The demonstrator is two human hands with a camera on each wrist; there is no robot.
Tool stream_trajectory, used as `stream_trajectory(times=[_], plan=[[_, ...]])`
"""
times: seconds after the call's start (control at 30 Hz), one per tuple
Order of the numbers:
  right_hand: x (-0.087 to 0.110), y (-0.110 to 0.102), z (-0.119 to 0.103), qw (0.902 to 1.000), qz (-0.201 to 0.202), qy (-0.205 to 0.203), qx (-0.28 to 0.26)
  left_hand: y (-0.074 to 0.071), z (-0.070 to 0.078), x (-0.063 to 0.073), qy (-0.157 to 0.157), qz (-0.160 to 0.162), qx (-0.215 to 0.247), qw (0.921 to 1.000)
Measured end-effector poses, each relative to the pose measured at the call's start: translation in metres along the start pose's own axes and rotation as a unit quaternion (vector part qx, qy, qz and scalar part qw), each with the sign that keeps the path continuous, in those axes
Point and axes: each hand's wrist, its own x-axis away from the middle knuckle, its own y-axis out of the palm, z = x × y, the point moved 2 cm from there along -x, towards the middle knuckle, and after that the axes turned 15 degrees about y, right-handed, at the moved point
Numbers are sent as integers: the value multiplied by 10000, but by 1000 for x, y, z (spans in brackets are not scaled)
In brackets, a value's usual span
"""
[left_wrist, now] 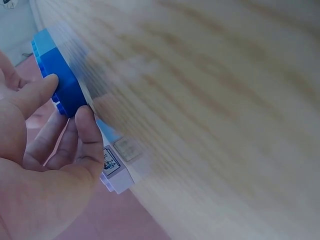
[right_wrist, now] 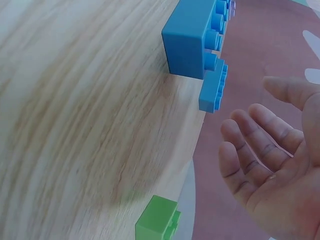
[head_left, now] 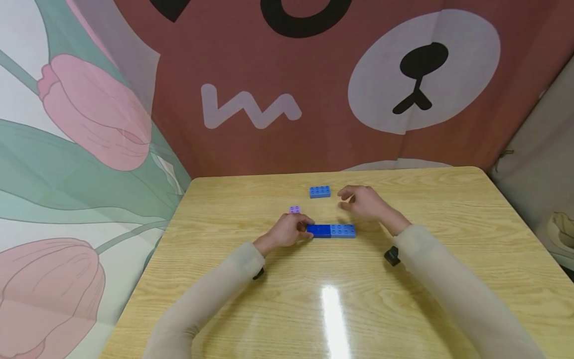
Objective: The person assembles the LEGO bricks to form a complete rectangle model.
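Note:
My left hand pinches the left end of a dark blue toy brick between thumb and fingers. End to end with it, a lighter blue studded brick lies on the right. My right hand hovers over the table to the right, holding nothing, its fingers loosely bent. Farther back sits another light blue brick. Just behind the left hand is a small purple brick, partly covered; the left wrist view shows a printed picture on its side.
A green brick stands on the table in the right wrist view; the head view does not show it. The wooden table ends at a printed curtain behind. A black wrist mount hangs under the right sleeve.

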Motion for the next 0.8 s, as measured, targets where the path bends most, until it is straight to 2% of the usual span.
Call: stream_trajectory(times=[0.57,0.8], plan=[[-28,6,-7,9991,-106,297,-299,0,-3,-2,0,-35,34,10000],[-37,8,-6,9993,-27,291,-237,0,-3,-2,-18,-17,74,10000]])
